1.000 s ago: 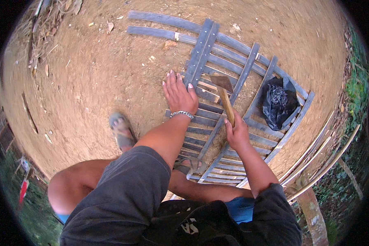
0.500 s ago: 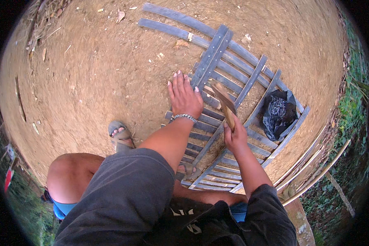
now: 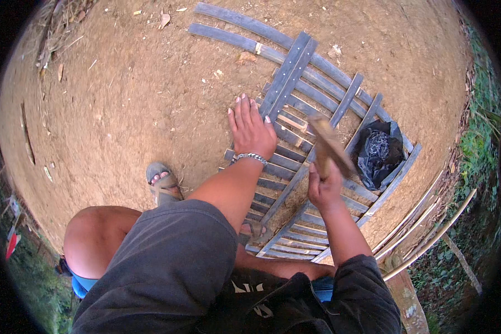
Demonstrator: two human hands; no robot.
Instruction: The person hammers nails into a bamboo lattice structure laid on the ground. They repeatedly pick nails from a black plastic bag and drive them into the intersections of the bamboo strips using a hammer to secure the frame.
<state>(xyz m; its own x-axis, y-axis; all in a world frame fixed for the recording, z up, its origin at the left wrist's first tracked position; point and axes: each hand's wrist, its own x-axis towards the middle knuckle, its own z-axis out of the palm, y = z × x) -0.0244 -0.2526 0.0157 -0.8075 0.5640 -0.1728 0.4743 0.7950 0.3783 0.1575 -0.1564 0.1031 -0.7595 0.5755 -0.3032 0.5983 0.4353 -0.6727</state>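
Note:
A slatted frame of dark grey strips (image 3: 286,75) lies on the ground, its two paired crosspieces dotted with small shiny nail heads. My left hand (image 3: 253,131) is laid flat, fingers stretched out, at the near end of that pair, and wears a chain bracelet (image 3: 250,158). In my right hand (image 3: 326,186) is a hammer (image 3: 331,143), gripped by its wooden handle and raised over the slats. Motion blurs its brownish head. Right of the hammer, an open black plastic bag (image 3: 398,150) of thin, shiny nails (image 3: 377,145) rests on the frame.
Bare brown soil (image 3: 122,111) with scattered dry leaves surrounds the frame. My sandalled foot (image 3: 162,178) is at its left. Long pale poles (image 3: 434,234) and green plants (image 3: 479,145) border the right side.
The hammer has come up and to the right, away from the slats, its head swung round. My left hand stays in nearly the same place.

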